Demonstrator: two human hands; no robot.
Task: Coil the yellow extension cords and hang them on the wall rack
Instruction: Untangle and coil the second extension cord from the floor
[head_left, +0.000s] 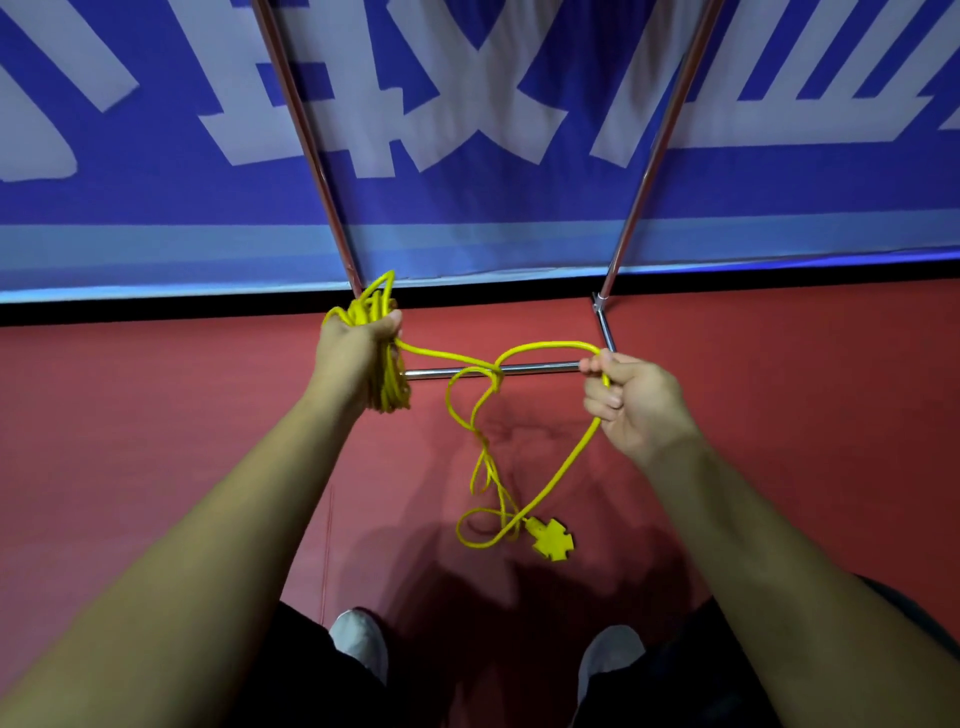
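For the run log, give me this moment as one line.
left hand: gripping coiled yellow extension cord | right hand: pinching loose strand | socket end: on floor | hung: no

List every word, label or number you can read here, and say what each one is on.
Banner: large white characters on blue, cropped by the top of the frame and crossed by the rack poles; none can be read whole.
Cord and its socket end: no print visible.
Floor, shoes: no text.

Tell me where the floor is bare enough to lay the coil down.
Red floor left of the left hand is bare, also right of the right hand. Crowded between the arms: loose cord and socket end.
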